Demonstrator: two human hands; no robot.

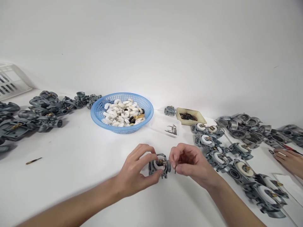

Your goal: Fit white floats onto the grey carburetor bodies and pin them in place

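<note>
A grey metal carburetor body (pixel 168 167) sits on the white table, with a white C-shaped float and brass parts showing in its open face. My left hand (pixel 139 168) grips it from the left, fingers over the top and thumb at the front. Just off its right side, my right hand (pixel 189 162) is closed in a pinch. A thin dark pin (pixel 175 170) pokes down between that thumb and forefinger; most of it is hidden.
Behind stands a blue basket (pixel 94 118) of white floats. Nearby are a clear tray (pixel 157 126) with small pins and a cream tray (pixel 201 117) with dark rings. Carburetor bodies (pixel 219 157) crowd both sides. A small screwdriver-like tool (pixel 33 160) lies left; another person's hand (pixel 288 160) is far right.
</note>
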